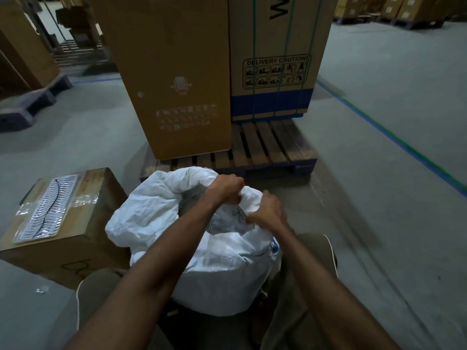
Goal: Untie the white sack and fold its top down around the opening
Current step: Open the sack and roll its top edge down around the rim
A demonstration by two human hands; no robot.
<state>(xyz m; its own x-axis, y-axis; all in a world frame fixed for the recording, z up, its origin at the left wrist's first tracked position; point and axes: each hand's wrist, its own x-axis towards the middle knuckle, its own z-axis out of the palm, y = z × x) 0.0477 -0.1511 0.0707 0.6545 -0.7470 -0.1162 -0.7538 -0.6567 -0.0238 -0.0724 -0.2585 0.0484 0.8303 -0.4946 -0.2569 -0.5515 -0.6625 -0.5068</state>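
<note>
Low centre: white sack point(156, 223), open. Left hand point(226, 189) and right hand point(267, 212) both fisted on its far rim. Cardboard box point(83, 238) just left; loaded wooden pallet point(260, 147) behind.

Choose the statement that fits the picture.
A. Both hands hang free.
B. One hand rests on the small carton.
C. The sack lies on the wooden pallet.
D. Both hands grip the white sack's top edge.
D: the left hand and right hand both clutch fabric at the rim of the white sack.
</note>
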